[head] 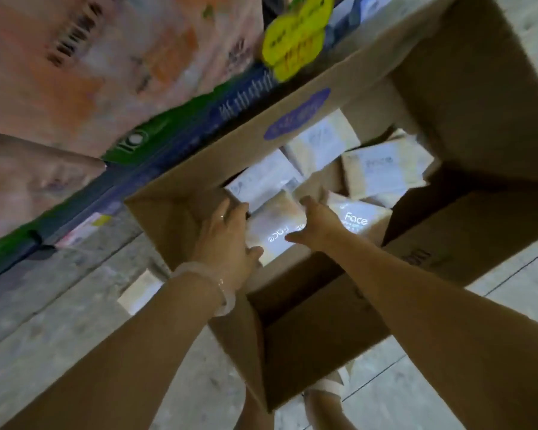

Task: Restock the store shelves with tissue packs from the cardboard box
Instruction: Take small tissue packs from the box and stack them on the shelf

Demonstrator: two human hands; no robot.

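An open cardboard box (pixel 308 321) stands on the floor with several white-and-tan "Face" tissue packs inside. Both my hands reach into it and hold one tissue pack (pixel 272 228) between them. My left hand (pixel 227 240) grips its left side, thumb on the near edge. My right hand (pixel 314 223) grips its right side, fingers over the far edge. Other packs (pixel 382 172) lie loose further in, one (pixel 356 220) just right of my right hand.
The store shelf edge (pixel 168 141) with a blue-green price strip runs diagonally at left, pink-orange packaged goods (pixel 90 63) above it. A yellow price tag (pixel 295 35) hangs at the top. One tissue pack (pixel 140 293) lies on the floor left of the box. My foot (pixel 323 395) is below.
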